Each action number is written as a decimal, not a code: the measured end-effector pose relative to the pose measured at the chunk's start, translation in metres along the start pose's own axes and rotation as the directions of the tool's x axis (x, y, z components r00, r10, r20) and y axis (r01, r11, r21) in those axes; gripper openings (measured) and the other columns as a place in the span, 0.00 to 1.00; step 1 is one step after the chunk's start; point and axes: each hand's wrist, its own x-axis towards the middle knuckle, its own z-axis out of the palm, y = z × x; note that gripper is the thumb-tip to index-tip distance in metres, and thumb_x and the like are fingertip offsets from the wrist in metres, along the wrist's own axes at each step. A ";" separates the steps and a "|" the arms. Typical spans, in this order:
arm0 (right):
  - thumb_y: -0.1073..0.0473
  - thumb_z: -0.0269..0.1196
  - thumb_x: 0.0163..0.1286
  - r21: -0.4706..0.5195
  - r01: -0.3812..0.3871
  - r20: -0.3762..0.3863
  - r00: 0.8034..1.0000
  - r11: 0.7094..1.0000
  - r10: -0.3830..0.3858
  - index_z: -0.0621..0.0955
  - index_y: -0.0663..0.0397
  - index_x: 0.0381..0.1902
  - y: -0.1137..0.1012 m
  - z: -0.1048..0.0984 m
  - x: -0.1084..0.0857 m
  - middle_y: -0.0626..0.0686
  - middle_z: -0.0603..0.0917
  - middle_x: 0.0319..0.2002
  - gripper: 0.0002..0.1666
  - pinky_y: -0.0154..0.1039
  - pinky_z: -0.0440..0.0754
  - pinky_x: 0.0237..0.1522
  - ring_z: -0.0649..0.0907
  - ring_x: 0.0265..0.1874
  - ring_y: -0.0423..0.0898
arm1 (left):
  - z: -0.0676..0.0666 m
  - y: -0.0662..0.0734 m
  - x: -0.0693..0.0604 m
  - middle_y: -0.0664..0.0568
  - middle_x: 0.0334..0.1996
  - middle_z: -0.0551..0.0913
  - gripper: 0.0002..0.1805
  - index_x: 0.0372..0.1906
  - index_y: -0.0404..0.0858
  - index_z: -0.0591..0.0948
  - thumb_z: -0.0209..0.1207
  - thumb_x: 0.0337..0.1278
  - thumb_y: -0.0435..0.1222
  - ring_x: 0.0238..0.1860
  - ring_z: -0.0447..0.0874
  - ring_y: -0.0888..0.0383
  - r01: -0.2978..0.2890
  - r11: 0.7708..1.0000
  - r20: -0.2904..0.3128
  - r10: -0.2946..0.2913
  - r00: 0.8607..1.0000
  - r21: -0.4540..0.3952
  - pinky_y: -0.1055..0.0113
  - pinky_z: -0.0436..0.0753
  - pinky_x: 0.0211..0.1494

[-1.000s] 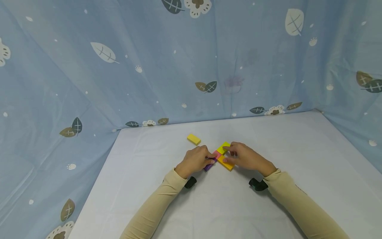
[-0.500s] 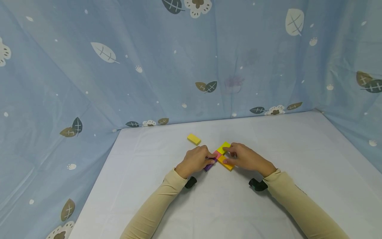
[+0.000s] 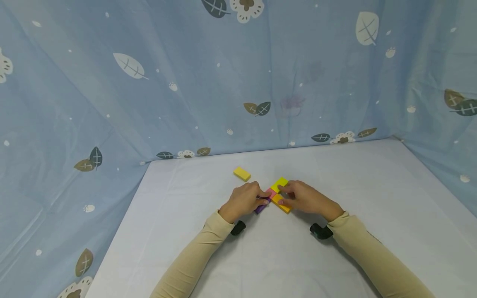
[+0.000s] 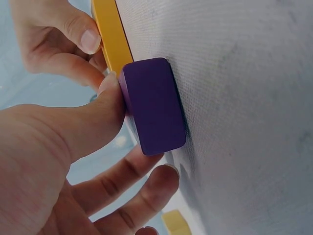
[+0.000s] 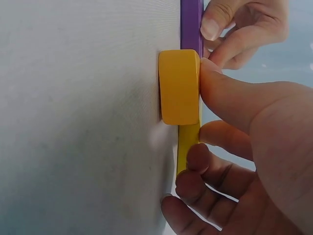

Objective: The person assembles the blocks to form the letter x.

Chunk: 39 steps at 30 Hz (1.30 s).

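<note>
In the head view, several flat coloured blocks lie edge to edge: a bright yellow block (image 3: 280,182), a pink block (image 3: 272,193) and a purple block (image 3: 261,208) form a slanting row. An orange block (image 3: 282,205) branches from it toward the lower right. My left hand (image 3: 244,199) rests its index finger on the pink block and its thumb on the purple one. The thumb of my right hand (image 3: 307,198) touches the orange block, and its index finger reaches the yellow block's near edge. Both wrist views show the thumbs on the purple block (image 4: 154,107) and orange block (image 5: 179,88).
A separate pale yellow block (image 3: 242,174) lies farther back on the white tabletop (image 3: 261,256). Behind stands a blue leaf-patterned curtain (image 3: 208,95). Black wrist devices (image 3: 321,231) sit under both forearms.
My right hand has drawn back slightly, and its index finger has slid toward the near edge of the bright yellow block. The left hand and the blocks look unmoved.
</note>
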 end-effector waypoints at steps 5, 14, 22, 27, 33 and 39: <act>0.55 0.69 0.71 0.026 0.012 0.000 1.000 1.000 -0.012 0.78 0.72 0.65 -0.001 0.000 0.000 0.52 0.83 0.37 0.32 0.31 0.67 0.27 0.72 0.27 0.41 | -0.001 0.001 -0.001 0.54 0.45 0.88 0.19 0.60 0.54 0.85 0.67 0.65 0.47 0.31 0.74 0.64 0.005 1.000 0.002 -0.005 1.000 -0.002 0.70 0.74 0.28; 0.55 0.68 0.72 0.038 0.009 0.009 1.000 0.999 -0.009 0.78 0.74 0.64 -0.002 0.000 -0.001 0.51 0.82 0.35 0.32 0.30 0.66 0.26 0.70 0.24 0.40 | 0.000 0.001 -0.002 0.55 0.44 0.86 0.19 0.60 0.55 0.85 0.67 0.66 0.48 0.34 0.77 0.64 -0.003 1.000 0.002 0.003 1.000 0.020 0.69 0.76 0.31; 0.54 0.67 0.73 0.029 -0.004 0.014 1.000 1.000 0.004 0.78 0.72 0.64 -0.002 0.001 0.000 0.50 0.83 0.35 0.31 0.31 0.64 0.25 0.68 0.22 0.41 | -0.002 -0.001 -0.001 0.55 0.45 0.86 0.20 0.61 0.55 0.85 0.67 0.66 0.49 0.34 0.75 0.65 -0.003 1.000 0.019 0.002 1.000 0.026 0.70 0.75 0.32; 0.54 0.68 0.73 0.012 -0.015 0.010 1.000 1.000 0.015 0.78 0.71 0.65 -0.003 0.001 -0.001 0.49 0.81 0.31 0.31 0.31 0.63 0.24 0.68 0.21 0.41 | -0.006 0.000 0.001 0.55 0.41 0.84 0.20 0.61 0.54 0.85 0.67 0.65 0.49 0.32 0.73 0.64 -0.018 0.999 0.039 0.016 0.999 0.050 0.71 0.73 0.30; 0.54 0.68 0.72 0.002 -0.029 -0.001 1.000 1.000 0.029 0.82 0.68 0.60 -0.005 0.000 -0.001 0.59 0.88 0.48 0.27 0.30 0.62 0.24 0.68 0.22 0.41 | -0.010 0.001 0.003 0.55 0.40 0.83 0.20 0.60 0.52 0.86 0.68 0.65 0.48 0.30 0.72 0.64 -0.046 0.997 0.052 0.043 0.998 0.061 0.72 0.71 0.28; 0.54 0.68 0.73 -0.003 -0.056 0.007 0.998 0.998 0.056 0.84 0.67 0.57 -0.006 0.000 0.000 0.65 0.84 0.62 0.24 0.31 0.61 0.25 0.67 0.23 0.42 | -0.010 -0.001 0.005 0.55 0.41 0.83 0.20 0.59 0.50 0.87 0.69 0.65 0.48 0.32 0.72 0.63 -0.072 0.994 0.054 0.068 0.996 0.078 0.72 0.72 0.29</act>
